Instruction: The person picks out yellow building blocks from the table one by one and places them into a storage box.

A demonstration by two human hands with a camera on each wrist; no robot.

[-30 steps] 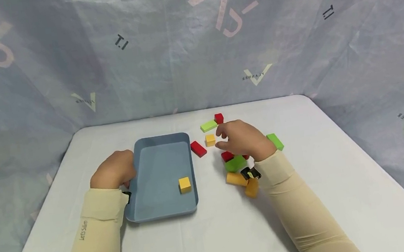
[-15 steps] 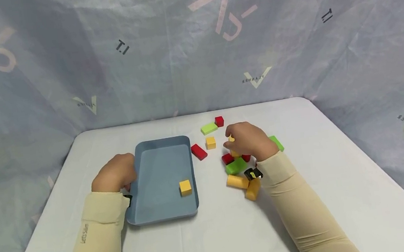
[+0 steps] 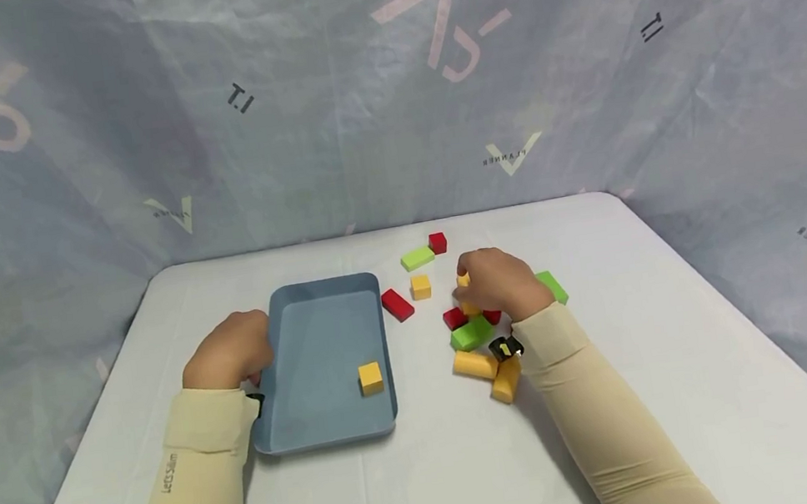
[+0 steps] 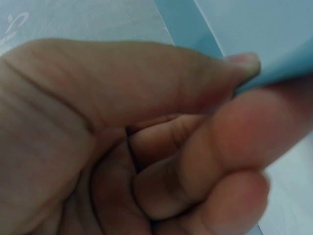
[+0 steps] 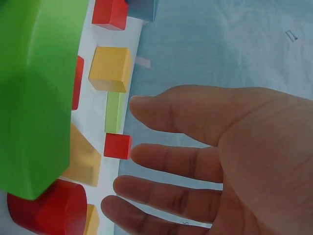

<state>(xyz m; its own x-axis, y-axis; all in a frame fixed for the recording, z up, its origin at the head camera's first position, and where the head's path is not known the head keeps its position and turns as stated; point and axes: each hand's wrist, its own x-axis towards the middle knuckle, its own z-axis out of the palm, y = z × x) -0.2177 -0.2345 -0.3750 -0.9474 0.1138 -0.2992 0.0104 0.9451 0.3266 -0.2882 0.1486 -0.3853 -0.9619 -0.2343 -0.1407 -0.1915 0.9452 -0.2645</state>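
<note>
My left hand [image 3: 229,349] grips the left wall of a blue-grey tray [image 3: 321,291]; in the left wrist view its thumb [image 4: 195,78] and curled fingers pinch the rim. Inside the tray sits one yellow cube [image 3: 370,379]. My right hand [image 3: 501,280] hovers over a cluster of blocks, thumb and fingers apart with nothing between them in the right wrist view. Under it lie a partly hidden yellow block [image 3: 470,308], a red block [image 3: 454,318] and a green block [image 3: 472,333], which looms large [image 5: 39,98] beside the wrist camera, above a red rounded block [image 5: 54,208].
Between tray and right hand lie a red block [image 3: 398,305] and a yellow cube [image 3: 420,287]. Farther back are a light green block [image 3: 417,259] and a red cube [image 3: 437,243]. Two orange-yellow pieces [image 3: 474,364] lie nearer the front. A grey printed cloth [image 3: 343,125] hangs behind the table.
My right hand has drawn slightly to the right, away from the yellow cube, uncovering part of the yellow block beneath it. The left hand keeps its hold on the tray.
</note>
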